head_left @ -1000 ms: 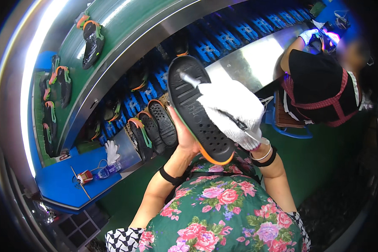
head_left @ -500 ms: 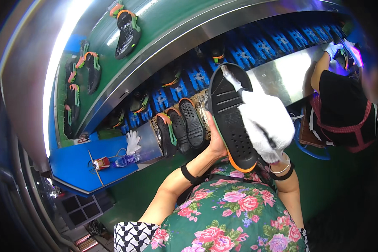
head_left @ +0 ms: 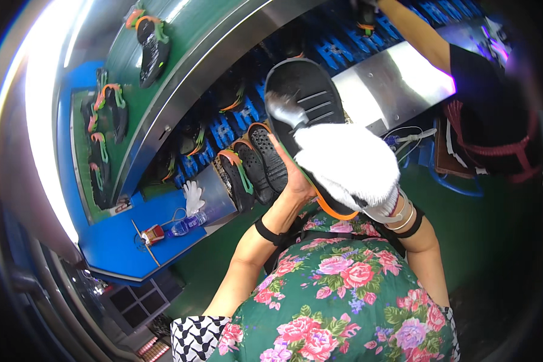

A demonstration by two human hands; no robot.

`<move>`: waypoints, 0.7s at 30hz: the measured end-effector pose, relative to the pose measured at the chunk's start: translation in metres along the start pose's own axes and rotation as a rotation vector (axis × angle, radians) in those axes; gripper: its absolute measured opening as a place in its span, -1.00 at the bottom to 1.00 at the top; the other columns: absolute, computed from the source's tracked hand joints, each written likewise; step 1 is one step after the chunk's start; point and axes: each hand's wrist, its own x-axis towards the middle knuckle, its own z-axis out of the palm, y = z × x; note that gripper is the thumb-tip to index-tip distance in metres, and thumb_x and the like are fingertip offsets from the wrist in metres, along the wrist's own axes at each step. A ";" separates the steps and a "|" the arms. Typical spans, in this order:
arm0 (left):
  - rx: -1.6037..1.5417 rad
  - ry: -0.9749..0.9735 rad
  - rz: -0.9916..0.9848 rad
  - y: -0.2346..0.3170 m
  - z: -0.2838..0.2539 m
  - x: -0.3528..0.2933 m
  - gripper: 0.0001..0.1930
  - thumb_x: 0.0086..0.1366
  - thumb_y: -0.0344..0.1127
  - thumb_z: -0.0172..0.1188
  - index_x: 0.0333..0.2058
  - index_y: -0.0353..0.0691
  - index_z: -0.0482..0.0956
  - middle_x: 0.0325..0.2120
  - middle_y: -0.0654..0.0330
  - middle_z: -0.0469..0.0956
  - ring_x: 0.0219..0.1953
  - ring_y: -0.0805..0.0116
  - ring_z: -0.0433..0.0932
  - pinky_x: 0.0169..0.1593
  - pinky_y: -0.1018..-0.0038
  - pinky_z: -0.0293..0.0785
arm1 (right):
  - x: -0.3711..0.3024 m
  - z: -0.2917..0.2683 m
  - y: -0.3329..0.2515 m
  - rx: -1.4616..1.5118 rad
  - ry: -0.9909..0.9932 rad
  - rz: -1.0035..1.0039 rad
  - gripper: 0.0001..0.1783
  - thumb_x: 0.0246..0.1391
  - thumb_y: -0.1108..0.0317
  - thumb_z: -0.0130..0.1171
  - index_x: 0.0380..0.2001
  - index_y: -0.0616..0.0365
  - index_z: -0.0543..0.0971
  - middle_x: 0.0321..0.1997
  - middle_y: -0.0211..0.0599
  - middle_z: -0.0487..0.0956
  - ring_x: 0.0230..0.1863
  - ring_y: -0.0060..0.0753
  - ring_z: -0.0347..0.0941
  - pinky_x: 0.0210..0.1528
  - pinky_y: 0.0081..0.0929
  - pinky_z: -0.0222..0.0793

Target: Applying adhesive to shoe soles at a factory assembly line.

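Note:
My bare left hand (head_left: pixel 297 180) grips a black shoe sole (head_left: pixel 308 77) from its left side and holds it up, tilted, in front of me. The sole has raised grooves near the far end and an orange edge at the near end. In a white knitted glove, my right hand (head_left: pixel 350 160) closes round a brush (head_left: pixel 288 112); most of its handle is hidden by the glove. The pale, motion-blurred brush head lies over the left part of the sole. Beyond my left hand, several black shoes (head_left: pixel 269 158) with orange edges stand in a row.
A belt with blue holders (head_left: pixel 332 54) runs behind the metal ledge (head_left: pixel 377 78). More strapped shoes (head_left: pixel 154 51) sit on a green surface at upper left. The blue table (head_left: pixel 111 241) carries a white glove (head_left: pixel 193 198) and a bottle (head_left: pixel 187 224). A co-worker's arm (head_left: pixel 419 33) reaches across at upper right.
The sole has shifted left and up, and turned. My right hand has moved left with the brush, from the sole's middle top to its left part. The co-worker's arm now reaches toward the belt.

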 end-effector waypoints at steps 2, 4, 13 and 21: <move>0.018 0.032 0.005 -0.003 -0.006 0.000 0.12 0.15 0.77 -0.41 0.38 0.00 0.27 0.32 0.18 0.36 0.33 0.14 0.33 0.40 0.07 0.24 | -0.001 -0.001 0.001 0.031 0.025 -0.023 -0.65 -0.05 0.52 0.37 -0.12 0.15 0.74 -0.06 -0.13 0.72 -0.05 -0.13 0.67 0.01 -0.30 0.54; 0.143 0.345 -0.028 -0.006 -0.011 0.000 0.09 0.16 0.76 -0.35 0.38 0.03 0.27 0.29 0.21 0.38 0.32 0.15 0.34 0.39 0.08 0.26 | -0.004 -0.002 0.000 0.068 0.040 -0.054 -0.65 -0.06 0.52 0.38 -0.11 0.15 0.75 -0.05 -0.13 0.72 -0.05 -0.14 0.67 0.01 -0.31 0.54; -0.058 0.169 -0.026 -0.005 0.001 0.001 0.11 0.16 0.76 -0.33 0.39 -0.03 0.27 0.28 0.16 0.40 0.30 0.11 0.38 0.37 0.07 0.30 | -0.011 0.000 -0.015 -0.118 -0.159 -0.108 -0.65 0.06 0.51 0.28 -0.03 0.18 0.69 0.02 -0.15 0.70 0.03 -0.13 0.63 0.11 -0.22 0.53; -0.292 -0.043 -0.079 0.004 -0.030 0.002 0.13 0.15 0.76 -0.32 0.39 -0.06 0.26 0.28 0.14 0.40 0.29 0.08 0.40 0.36 0.07 0.31 | -0.009 0.002 -0.006 -0.146 -0.092 -0.152 -0.75 0.02 0.50 0.35 -0.18 0.17 0.75 -0.11 -0.15 0.73 -0.10 -0.14 0.67 -0.02 -0.29 0.60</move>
